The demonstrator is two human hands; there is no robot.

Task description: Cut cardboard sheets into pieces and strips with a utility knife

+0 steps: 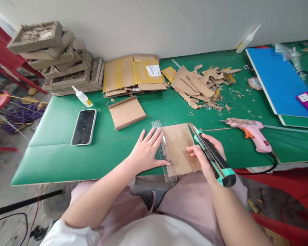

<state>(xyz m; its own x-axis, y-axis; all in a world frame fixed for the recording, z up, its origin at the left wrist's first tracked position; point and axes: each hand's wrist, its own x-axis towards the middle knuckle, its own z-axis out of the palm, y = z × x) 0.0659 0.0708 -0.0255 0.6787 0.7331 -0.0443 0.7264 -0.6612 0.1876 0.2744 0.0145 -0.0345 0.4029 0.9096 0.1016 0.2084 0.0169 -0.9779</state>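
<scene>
My left hand (149, 150) lies flat with its fingers spread, pressing on a clear plastic ruler (166, 159). The ruler rests along the left side of a brown cardboard piece (179, 143) at the table's front edge. In my right hand (207, 153) is a teal and black utility knife (213, 155), its tip pointing away from me over the cardboard's right side. Further back on the left sits a small stack of cut cardboard sheets (127, 112).
On the green table (53, 153) are a phone (84, 127), a glue bottle (82, 96), cardboard trays (66, 65), a flattened carton (133, 73), cardboard scraps (197, 83), a pink glue gun (254, 131) and a blue board (279, 78). A grey wall stands behind.
</scene>
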